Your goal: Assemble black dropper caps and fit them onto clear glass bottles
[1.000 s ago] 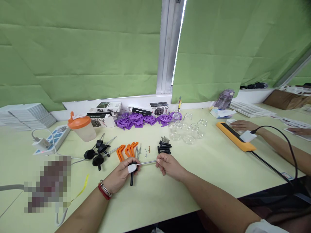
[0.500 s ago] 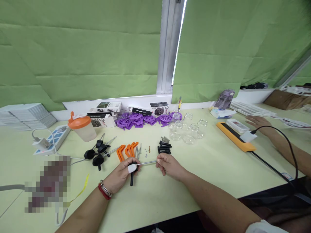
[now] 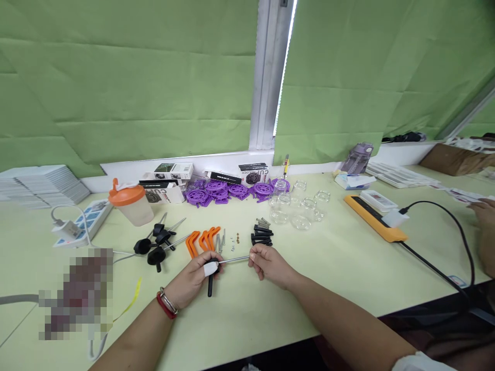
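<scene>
My left hand [image 3: 193,281], with a white wrap on one fingertip, is closed on a black handle [image 3: 209,286] that points down toward me. A thin metal rod [image 3: 233,259] runs from that handle to the right. My right hand [image 3: 268,264] pinches the rod's far end. Both hands rest low over the pale green table [image 3: 309,278]. Just beyond them lie orange plastic hooks [image 3: 201,239], several small screws [image 3: 228,239] and a stack of black pieces [image 3: 262,236].
Black knobs on rods [image 3: 157,242] lie to the left, by an orange-lidded cup [image 3: 129,203] and a power strip [image 3: 83,221]. Purple wheels [image 3: 228,189], small boxes and clear glass jars [image 3: 299,206] stand farther back. An orange device [image 3: 373,216] with a black cable lies right; another person's hand [image 3: 485,216] shows at the edge.
My hands have stayed in place on the handle and rod. The other person's hand has drawn back from the orange device toward the right edge.
</scene>
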`<state>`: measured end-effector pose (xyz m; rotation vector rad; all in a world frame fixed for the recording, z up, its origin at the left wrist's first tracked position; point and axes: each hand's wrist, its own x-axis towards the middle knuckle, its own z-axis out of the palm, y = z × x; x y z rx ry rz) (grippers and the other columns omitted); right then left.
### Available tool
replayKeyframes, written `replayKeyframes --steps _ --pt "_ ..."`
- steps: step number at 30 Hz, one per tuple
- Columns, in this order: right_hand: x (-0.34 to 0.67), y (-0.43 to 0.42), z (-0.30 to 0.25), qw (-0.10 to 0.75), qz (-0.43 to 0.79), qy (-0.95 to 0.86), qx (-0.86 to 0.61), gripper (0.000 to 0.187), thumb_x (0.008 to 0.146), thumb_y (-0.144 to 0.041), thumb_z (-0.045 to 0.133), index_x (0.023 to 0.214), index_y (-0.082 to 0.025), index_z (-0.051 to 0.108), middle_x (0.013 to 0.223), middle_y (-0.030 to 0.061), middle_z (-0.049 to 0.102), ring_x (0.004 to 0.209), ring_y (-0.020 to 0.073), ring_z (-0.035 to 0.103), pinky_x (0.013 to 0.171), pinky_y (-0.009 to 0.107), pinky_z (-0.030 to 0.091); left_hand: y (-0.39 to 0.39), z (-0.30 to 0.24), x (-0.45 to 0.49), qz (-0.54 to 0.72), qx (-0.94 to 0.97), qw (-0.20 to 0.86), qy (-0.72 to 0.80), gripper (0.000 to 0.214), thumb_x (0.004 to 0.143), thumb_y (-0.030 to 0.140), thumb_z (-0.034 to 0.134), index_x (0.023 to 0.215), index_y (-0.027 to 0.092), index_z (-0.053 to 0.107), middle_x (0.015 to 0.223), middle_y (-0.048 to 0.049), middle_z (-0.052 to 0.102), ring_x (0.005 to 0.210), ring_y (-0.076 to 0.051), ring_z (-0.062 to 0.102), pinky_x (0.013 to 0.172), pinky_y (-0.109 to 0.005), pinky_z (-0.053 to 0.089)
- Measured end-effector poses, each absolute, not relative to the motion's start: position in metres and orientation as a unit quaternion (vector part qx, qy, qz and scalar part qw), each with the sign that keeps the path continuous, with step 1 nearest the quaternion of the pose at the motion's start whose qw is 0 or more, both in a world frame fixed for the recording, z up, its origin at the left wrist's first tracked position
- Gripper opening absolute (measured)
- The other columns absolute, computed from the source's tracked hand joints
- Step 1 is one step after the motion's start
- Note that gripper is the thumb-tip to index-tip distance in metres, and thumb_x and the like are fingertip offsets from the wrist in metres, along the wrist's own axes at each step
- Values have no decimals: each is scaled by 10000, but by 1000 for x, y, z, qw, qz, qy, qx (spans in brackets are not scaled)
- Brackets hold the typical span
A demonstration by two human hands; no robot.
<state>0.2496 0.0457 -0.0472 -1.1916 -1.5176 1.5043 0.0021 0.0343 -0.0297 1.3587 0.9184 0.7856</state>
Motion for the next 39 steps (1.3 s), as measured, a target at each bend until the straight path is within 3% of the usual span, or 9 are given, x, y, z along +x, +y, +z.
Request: replayKeyframes --steps 6,12,18,23,27,29,32,35,39 --pt "249 39 -42 380 579 -548 -469 339 811 -499 569 777 -173 483 673 -23 577 388 46 419 396 204 335 33 -28 5 419 586 575 388 202 887 351 529 999 199 600 889 -44 594 803 -177 524 785 -320 423" --pt "220 13 -25 276 579 -636 -429 320 772 -430 640 919 -149 594 689 -14 563 527 85 490 472 207 377 27 -30 15 506 580 511 382 247 914 372 488 1115 231 512 1000 -69 572 873 -185 535 844 -374 428" --pt "188 9 -6 188 330 -798 -468 226 823 -303 572 654 -153 560 567 -13 542 512 90 435 489 223 268 19 -28 21 495 644 420 404 268 930 372 443 1162 240 462 1017 -76 571 946 -211 552 891 -416 432" --pt "183 18 6 142 156 -852 -479 275 916 -333 451 809 -161 636 765 62 682 671 158 588 572 253 308 18 -28 16 484 710 313 406 293 934 308 427 1218 236 422 1101 -95 562 1038 -227 541 941 -430 420" --pt "194 46 17 125 76 -848 -509 338 963 -308 351 917 -173 657 873 75 704 767 182 633 616 269 349 26 -25 2 455 768 190 410 542 895 269 483 1389 215 268 1371 -153 425 1258 -263 437 1038 -459 364" --pt "203 71 21 112 48 -811 -572 372 976 -301 313 952 -177 664 884 77 707 783 189 643 621 272 368 35 -20 -12 438 776 69 448 548 834 277 561 1337 184 364 1366 -163 434 1281 -296 412 1058 -476 338" --pt "216 113 21 71 16 -768 -637 376 982 -298 312 1028 -189 669 984 94 704 902 198 644 680 269 406 49 -14 -39 389 706 -69 588 342 796 289 544 1114 165 558 1249 -154 535 1190 -322 480 1026 -484 351" --pt "222 145 13 45 13 -760 -648 322 953 -255 395 1005 -162 700 1014 127 703 973 219 638 747 276 424 58 -10 -59 278 610 -88 737 322 781 312 529 1045 149 613 1182 -163 581 1095 -338 530 962 -466 398" --pt "218 165 0 22 17 -763 -646 246 893 -192 493 996 -167 716 1024 129 706 987 223 641 777 275 434 60 -9 -70 170 557 -47 812 463 759 384 527 1126 113 607 1180 -198 584 1072 -391 532 860 -483 446"
